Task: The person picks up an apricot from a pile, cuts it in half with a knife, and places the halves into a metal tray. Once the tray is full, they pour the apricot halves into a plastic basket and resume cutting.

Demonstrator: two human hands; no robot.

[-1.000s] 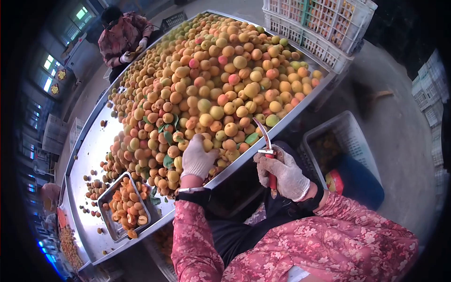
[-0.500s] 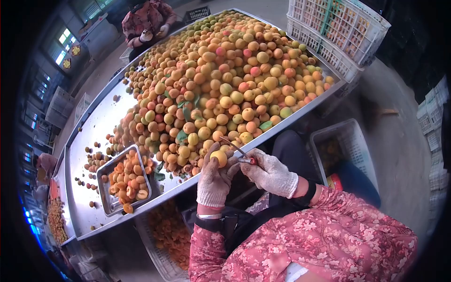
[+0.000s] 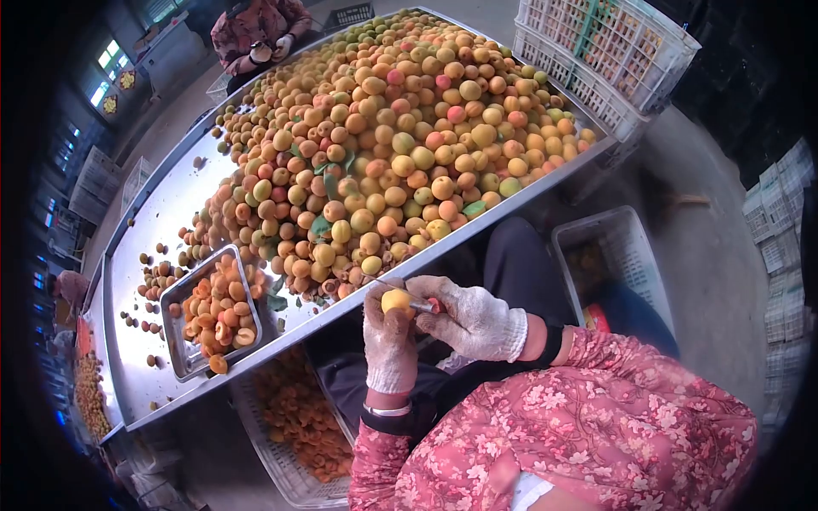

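Both my hands wear whitish, stained gloves and meet just in front of the metal table's [image 3: 443, 240] near edge. My left hand [image 3: 389, 351] is closed around a yellow apricot [image 3: 395, 301]. In my right hand [image 3: 479, 320] is a small knife [image 3: 421, 306] with a reddish handle, its blade lying against the apricot. Beyond my hands a big heap of apricots [image 3: 400, 162], yellow, orange and greenish with a few leaves, covers much of the table. Left of them, a metal tray [image 3: 186, 368] holds apricot halves [image 3: 217, 311].
Under the table edge stands a white basket [image 3: 256, 451] of apricot halves. To my right is another pale basket [image 3: 652, 255]. White crates [image 3: 609, 55] of fruit are stacked at the far right corner. Another person [image 3: 260, 34] works across the table.
Both hands have come slightly lower and back from the heap. The knife blade has moved from beside the apricot onto it. The view has shifted a little.
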